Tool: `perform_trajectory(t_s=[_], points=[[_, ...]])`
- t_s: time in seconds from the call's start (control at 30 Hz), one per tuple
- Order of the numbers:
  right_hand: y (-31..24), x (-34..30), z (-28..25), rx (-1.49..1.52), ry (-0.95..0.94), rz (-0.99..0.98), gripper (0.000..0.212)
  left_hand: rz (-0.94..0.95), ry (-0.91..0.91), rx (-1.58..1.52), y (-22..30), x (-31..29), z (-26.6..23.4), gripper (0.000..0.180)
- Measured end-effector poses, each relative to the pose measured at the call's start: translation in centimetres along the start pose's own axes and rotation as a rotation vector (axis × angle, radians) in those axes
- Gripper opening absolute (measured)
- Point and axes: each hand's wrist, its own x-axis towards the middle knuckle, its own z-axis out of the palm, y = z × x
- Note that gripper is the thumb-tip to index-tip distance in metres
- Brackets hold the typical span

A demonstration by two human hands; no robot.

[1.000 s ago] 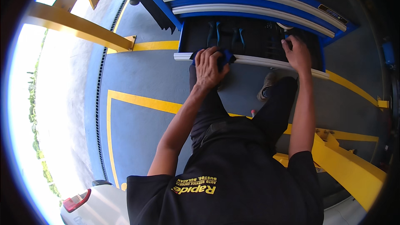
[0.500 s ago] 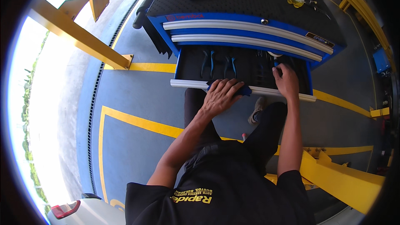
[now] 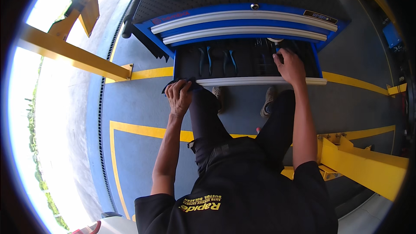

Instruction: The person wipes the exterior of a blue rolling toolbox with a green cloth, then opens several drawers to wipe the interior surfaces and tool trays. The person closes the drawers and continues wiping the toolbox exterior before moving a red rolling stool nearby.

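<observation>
The blue tool chest [image 3: 242, 22] fills the upper middle of the frame, with its lowest visible drawer [image 3: 249, 63] pulled out toward you. Let your knees stay clear of it, since a nudge could push it in. The silver edge strip [image 3: 242, 81] runs across the frame just above its centre; this looks like the surface to wipe, so use long, even strokes along it.

Your right hand [image 3: 291, 67] reaches into the drawer, right of the frame's centre, fingers bent; whether that grip has hold of anything, you cannot tell from here. Let it steady the drawer if it can. Your left hand [image 3: 179, 97], left of centre, has a firm grip, fingers curled down over the dark blue cloth [image 3: 197, 85] at the strip's left end. Press with flat fingers and fold the loose part under, so it does not snag on the corner.

Pliers [image 3: 210, 59] with blue on their handles lie behind the strip, and a white-rimmed round tool [image 3: 274, 40] sits beyond your right fingertips; avoid knocking either.
</observation>
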Motion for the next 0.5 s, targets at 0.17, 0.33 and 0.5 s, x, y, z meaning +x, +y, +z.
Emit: perform_trajectory(t_s=[0.17, 0.33, 0.5], points=[[0.3, 0.1, 0.1, -0.008, 0.029, -0.011, 0.026, 0.197, -0.099, -0.152, 8.0, 5.6, 2.0, 0.059], [-0.2, 0.2, 0.1, 0.027, -0.007, 0.024, 0.028, 0.291, -0.117, -0.144, 14.4, 7.4, 4.7, 0.051], [0.1, 0.1, -0.3, 0.036, 0.048, -0.030, 0.025, 0.139, -0.107, -0.147, 12.2, 4.9, 3.8, 0.054]])
